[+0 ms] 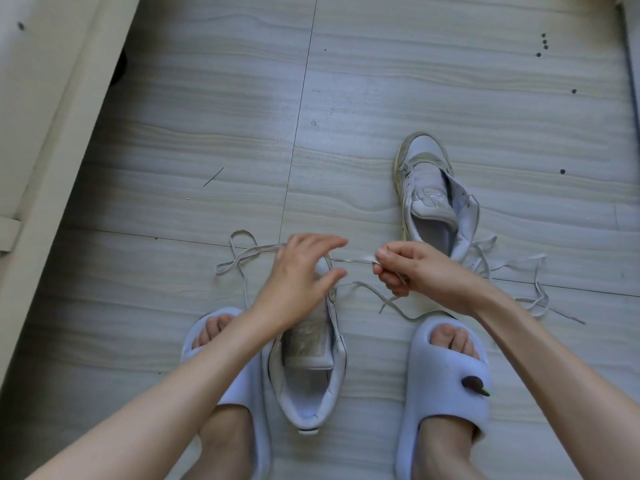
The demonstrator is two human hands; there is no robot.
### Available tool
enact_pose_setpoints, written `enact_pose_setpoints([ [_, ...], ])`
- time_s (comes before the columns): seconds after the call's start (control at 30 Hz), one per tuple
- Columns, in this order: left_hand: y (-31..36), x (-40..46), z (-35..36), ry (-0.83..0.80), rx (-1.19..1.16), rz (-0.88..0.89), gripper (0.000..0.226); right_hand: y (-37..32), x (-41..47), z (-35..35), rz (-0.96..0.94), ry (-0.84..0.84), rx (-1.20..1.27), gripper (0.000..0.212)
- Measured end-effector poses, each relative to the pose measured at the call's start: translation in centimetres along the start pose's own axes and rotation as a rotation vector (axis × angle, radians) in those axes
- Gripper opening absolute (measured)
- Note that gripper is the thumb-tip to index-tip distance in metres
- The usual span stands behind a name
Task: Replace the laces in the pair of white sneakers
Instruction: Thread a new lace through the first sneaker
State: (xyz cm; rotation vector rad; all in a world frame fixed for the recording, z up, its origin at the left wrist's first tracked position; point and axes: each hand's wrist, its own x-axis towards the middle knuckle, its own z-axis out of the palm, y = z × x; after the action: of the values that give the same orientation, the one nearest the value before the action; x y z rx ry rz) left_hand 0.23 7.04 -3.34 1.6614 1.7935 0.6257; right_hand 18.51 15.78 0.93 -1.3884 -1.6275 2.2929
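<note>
I am pinching a white lace (pixel 353 260) in my right hand (pixel 412 271), fingers and thumb curled tight around it, so that grip is clamped on the lace. The lace is stretching taut from this grip across to the near sneaker (pixel 311 355), which is standing on the floor (pixel 381 81) between my two slippers, just below and to the left of the grip. My left hand (pixel 301 275) is hovering over the front of that sneaker, fingers spread apart and holding nothing. More of the lace is lying looped on the floor beyond my left hand. The other sneaker (pixel 433 195) is sitting just above my right grip, tongue pulled open, with a second lace (pixel 533 282) lying tangled on the floor to the right of my wrist.
</note>
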Motion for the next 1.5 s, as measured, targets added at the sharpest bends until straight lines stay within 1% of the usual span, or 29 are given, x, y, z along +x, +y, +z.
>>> enact_pose_setpoints([
  [0.07,1.1,0.3,0.4,0.011,0.018,0.059,0.043,-0.2,-0.2,0.0,-0.019,-0.028,0.029,0.027],
  [0.13,1.5,0.4,0.4,0.088,0.026,0.082,0.028,-0.4,-0.4,0.0,-0.028,-0.044,0.078,0.026],
  [0.2,1.3,0.5,0.1,0.185,0.018,0.061,0.018,-0.5,-0.4,0.0,-0.024,-0.045,0.096,0.021],
  [0.23,1.1,0.6,-0.3,0.229,0.004,0.038,0.017,-0.5,-0.3,0.0,-0.019,-0.032,0.062,0.016],
  [0.27,1.0,0.7,-0.6,0.275,-0.013,0.015,0.018,-0.3,-0.2,0.1,-0.018,-0.001,-0.031,0.011],
  [0.33,0.9,0.8,-1.5,0.355,-0.048,-0.043,0.024,0.5,0.3,0.1,-0.037,0.095,-0.355,0.008],
  [0.4,0.8,1.0,-2.4,0.408,-0.077,-0.119,0.023,1.4,0.9,0.3,-0.054,0.174,-0.617,0.013],
  [0.43,0.7,1.2,-2.8,0.429,-0.091,-0.156,0.02,1.7,1.0,0.5,-0.048,0.2,-0.672,0.018],
  [0.5,0.2,1.5,-3.5,0.456,-0.13,-0.23,0.015,2.4,1.2,0.8,-0.004,0.227,-0.693,0.025],
  [0.57,-0.5,1.9,-3.9,0.435,-0.106,-0.297,0.018,2.9,1.3,1.1,0.027,0.229,-0.636,0.032],
  [0.63,-0.8,2.0,-3.4,0.391,0.035,-0.333,0.03,3.1,1.5,1.4,0.024,0.237,-0.564,0.041],
  [0.7,-0.7,1.5,-2.2,0.347,0.116,-0.276,0.029,3.0,1.7,1.5,0.018,0.279,-0.532,0.047],
  [0.73,-0.4,1.0,-1.4,0.285,0.121,-0.241,0.024,2.8,2.0,1.4,0.017,0.312,-0.503,0.049],
  [0.8,0.4,-0.3,0.4,0.043,0.139,-0.229,0.02,2.5,2.7,1.5,0.018,0.383,-0.366,0.051],
  [0.87,0.5,-1.5,1.9,-0.185,0.184,-0.248,0.03,2.4,3.2,1.6,0.01,0.421,-0.24,0.046],
  [0.9,0.6,-1.8,2.1,-0.239,0.207,-0.235,0.033,2.5,3.4,1.6,0.013,0.412,-0.205,0.04],
  [0.93,0.6,-1.9,2.0,-0.254,0.201,-0.215,0.031,2.8,3.5,1.7,0.018,0.391,-0.161,0.035],
  [0.97,0.7,-1.9,1.7,-0.274,0.161,-0.196,0.024,3.0,3.5,1.7,0.027,0.363,-0.105,0.03],
  [1.0,0.7,-1.9,1.2,-0.331,0.105,-0.193,0.02,3.3,3.5,1.8,0.041,0.342,-0.057,0.026],
  [1.07,0.9,-1.8,0.4,-0.503,0.039,-0.224,0.039,3.6,3.6,1.9,0.071,0.329,-0.016,0.019],
  [1.1,0.9,-1.9,0.2,-0.551,0.03,-0.239,0.05,3.7,3.7,1.9,0.085,0.327,-0.006,0.017],
  [1.17,0.4,-1.9,0.2,-0.52,0.056,-0.239,0.068,3.9,4.1,2.1,0.103,0.306,0.029,0.014],
  [1.2,0.1,-1.8,0.2,-0.467,0.067,-0.223,0.072,3.9,4.2,2.4,0.108,0.289,0.034,0.013],
  [1.23,-0.2,-1.7,0.2,-0.397,0.067,-0.219,0.071,3.9,4.3,2.7,0.114,0.271,0.02,0.013],
  [1.27,-0.4,-1.4,0.1,-0.329,0.066,-0.228,0.064,4.0,4.4,3.0,0.121,0.256,-0.015,0.014],
  [1.33,-0.5,-1.1,-0.2,-0.253,0.09,-0.262,0.041,4.5,4.6,3.6,0.139,0.24,-0.116,0.017],
  [1.4,-0.8,-1.2,0.0,-0.258,0.111,-0.287,0.011,5.0,4.7,4.1,0.159,0.248,-0.18,0.019],
  [1.43,-1.1,-1.5,0.3,-0.263,0.111,-0.312,0.006,5.3,4.7,4.2,0.173,0.259,-0.185,0.021],
  [1.5,-1.7,-1.8,0.9,-0.22,0.035,-0.365,0.008,5.9,4.7,4.4,0.193,0.265,-0.189,0.023],
])
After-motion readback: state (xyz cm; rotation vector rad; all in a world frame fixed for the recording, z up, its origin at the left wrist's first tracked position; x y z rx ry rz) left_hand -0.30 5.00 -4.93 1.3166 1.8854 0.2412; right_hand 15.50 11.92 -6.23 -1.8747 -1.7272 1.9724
